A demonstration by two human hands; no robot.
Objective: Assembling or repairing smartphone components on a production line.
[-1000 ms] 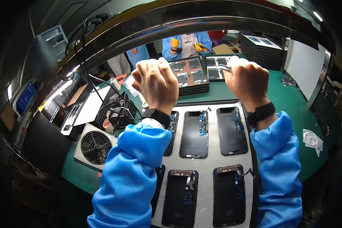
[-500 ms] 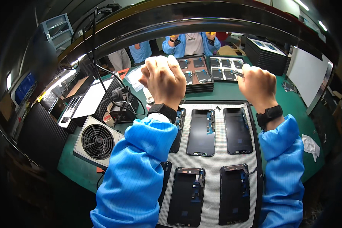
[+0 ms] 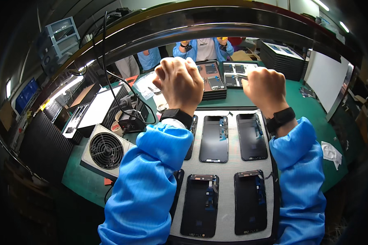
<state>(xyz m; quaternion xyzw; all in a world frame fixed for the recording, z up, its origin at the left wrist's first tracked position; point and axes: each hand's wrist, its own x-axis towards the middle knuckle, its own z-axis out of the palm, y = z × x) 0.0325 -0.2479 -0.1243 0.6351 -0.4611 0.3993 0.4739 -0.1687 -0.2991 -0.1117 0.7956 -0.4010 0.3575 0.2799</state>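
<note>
My left hand [image 3: 180, 83] is raised above the far left part of a tray, its fingers curled closed; whatever they hold is hidden behind the hand. My right hand [image 3: 266, 90], also raised, is closed around thin metal tweezers [image 3: 239, 76] whose tips point left. Beneath my arms lies a black-rimmed tray with a white meshed mat [image 3: 227, 169]. Several phone screens with flex cables rest on it in two rows, among them a glossy one [image 3: 214, 143], one at the far right [image 3: 251, 139] and a dark one nearer me [image 3: 199, 208].
A fan unit [image 3: 106, 149] stands on the green table left of the tray. Black cables [image 3: 106, 61] hang at the left. Stacked trays of screens [image 3: 212, 93] sit beyond my hands, and a dark bar [image 3: 192, 18] crosses overhead. Crumpled white tissue [image 3: 331, 154] lies right. People in blue sleeves [image 3: 188, 51] are opposite.
My right hand has shifted left with the tweezers, closer to my left hand. My left hand has moved slightly right and up. The tray appears slightly higher in view.
</note>
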